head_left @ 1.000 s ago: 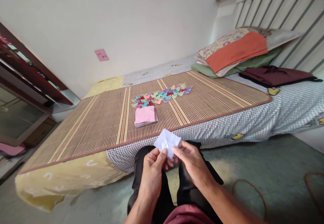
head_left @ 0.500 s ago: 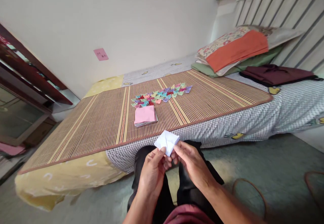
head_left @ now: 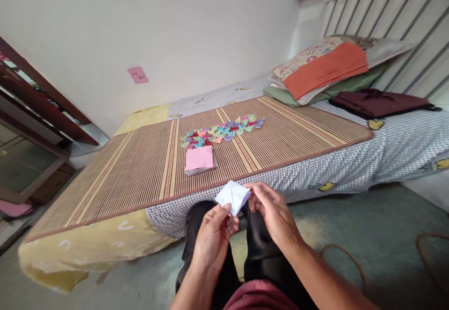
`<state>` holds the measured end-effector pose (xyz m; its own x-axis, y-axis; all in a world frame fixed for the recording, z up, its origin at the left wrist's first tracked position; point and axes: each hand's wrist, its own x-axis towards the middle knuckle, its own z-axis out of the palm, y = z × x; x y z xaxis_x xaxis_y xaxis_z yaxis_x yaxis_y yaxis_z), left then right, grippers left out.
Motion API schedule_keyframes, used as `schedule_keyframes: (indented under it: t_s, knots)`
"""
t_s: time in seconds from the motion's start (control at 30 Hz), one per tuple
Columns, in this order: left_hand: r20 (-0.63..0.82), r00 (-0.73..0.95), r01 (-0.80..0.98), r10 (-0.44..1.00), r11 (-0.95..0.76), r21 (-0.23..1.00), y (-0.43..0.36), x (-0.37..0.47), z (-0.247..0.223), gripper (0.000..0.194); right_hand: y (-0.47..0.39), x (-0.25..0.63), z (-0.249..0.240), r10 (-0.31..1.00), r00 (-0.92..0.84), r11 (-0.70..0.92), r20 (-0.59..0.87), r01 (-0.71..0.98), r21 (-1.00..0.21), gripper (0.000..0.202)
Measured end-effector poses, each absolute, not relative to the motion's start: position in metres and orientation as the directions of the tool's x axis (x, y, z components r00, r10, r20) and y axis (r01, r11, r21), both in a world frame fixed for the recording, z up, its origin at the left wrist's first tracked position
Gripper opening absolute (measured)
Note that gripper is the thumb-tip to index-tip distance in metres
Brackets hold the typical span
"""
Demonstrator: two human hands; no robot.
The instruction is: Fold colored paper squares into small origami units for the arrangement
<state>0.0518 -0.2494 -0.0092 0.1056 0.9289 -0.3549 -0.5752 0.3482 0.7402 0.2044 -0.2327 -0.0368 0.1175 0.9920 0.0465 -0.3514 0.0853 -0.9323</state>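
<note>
Folded paper (head_left: 233, 195) | juts beyond left grip (head_left: 214, 233) | right grip (head_left: 272, 211) at corner

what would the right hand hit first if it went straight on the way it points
Most likely the folded white paper, pinched in the left hand: the right hand is at the paper's right corner, perhaps touching it, though one view leaves depth unclear.

We can cross the mat (head_left: 140, 169) toward its left and right edges; near the front edge a paper stack (head_left: 199, 159) blocks us, folded shapes (head_left: 228, 137) behind.
</note>
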Motion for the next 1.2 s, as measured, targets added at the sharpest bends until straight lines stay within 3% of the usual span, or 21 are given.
schedule_keyframes:
  t_s: [0.2, 0.37, 0.7, 0.93, 1.2]
  knots:
    - [-0.303, 0.093, -0.556, 0.948, 0.302, 0.774, -0.251, 0.053, -0.015, 0.034, -0.236, 0.208, -0.027, 0.974, 0.142, 0.193, 0.176, -0.118, -0.974, 0.046]
    - [-0.285, 0.105, -0.538, 0.953, 0.295, 0.789, -0.250, 0.056, -0.015, 0.037, -0.238, 0.207, -0.026, 0.972, 0.116, 0.211, 0.203, -0.061, -0.976, 0.051]
    - [-0.222, 0.038, -0.468, 0.974, 0.213, 0.857, -0.251, 0.058, -0.014, 0.039, -0.246, 0.194, -0.021, 0.993, -0.071, 0.078, 0.099, -0.248, -0.966, 0.049]
    - [-0.157, -0.046, -0.297, 0.986, 0.137, 0.945, -0.253, 0.057, -0.015, 0.044, -0.243, 0.191, -0.038, 0.993, -0.122, -0.047, 0.003, -0.407, -0.912, 0.040]
    - [-0.194, -0.013, -0.218, 0.981, 0.187, 0.958, -0.252, 0.056, -0.023, 0.048, -0.243, 0.196, -0.026, 0.996, -0.082, 0.020, 0.043, -0.265, -0.964, 0.043]
